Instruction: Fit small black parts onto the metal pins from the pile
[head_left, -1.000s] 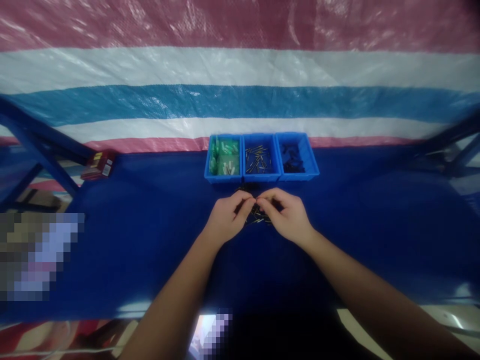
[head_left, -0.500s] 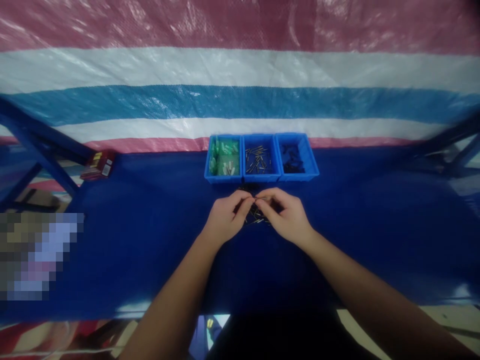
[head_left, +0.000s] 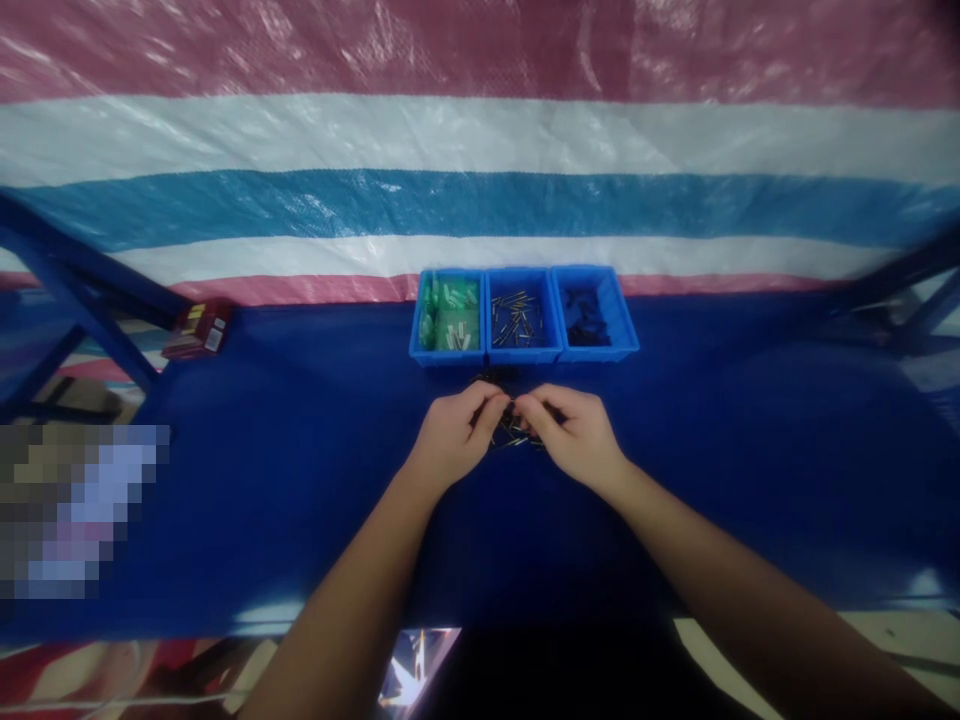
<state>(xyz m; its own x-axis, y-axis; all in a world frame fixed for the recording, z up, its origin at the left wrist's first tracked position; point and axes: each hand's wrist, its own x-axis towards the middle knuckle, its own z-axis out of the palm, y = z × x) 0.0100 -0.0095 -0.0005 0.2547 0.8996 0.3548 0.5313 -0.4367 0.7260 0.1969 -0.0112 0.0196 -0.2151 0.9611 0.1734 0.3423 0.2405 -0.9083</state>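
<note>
My left hand [head_left: 457,430] and my right hand [head_left: 571,428] meet fingertip to fingertip above the blue table. Each is closed in a pinch, thumb against forefinger. Whatever lies between the fingertips is too small and too covered to name. Beneath and behind the hands is a pile of small dark and brassy slim pieces [head_left: 511,437], partly hidden by the fingers. Just beyond stand three blue bins: the left bin [head_left: 448,357] has pale pieces in green plastic, the middle bin [head_left: 525,355] thin metal pins [head_left: 516,318], the right bin [head_left: 622,315] small black parts [head_left: 586,325].
A blue tabletop [head_left: 300,480] spreads to both sides. At its back left sits a dark red box [head_left: 199,330] beside a blue metal frame [head_left: 97,285]. A striped plastic sheet [head_left: 480,130] hangs behind the bins. The left edge holds a blurred-out patch.
My right thumb has shifted slightly, and its fingers have curled in closer to the left fingertips. A thin piece that showed at the right fingertips is now hidden. My left hand stays nearly still.
</note>
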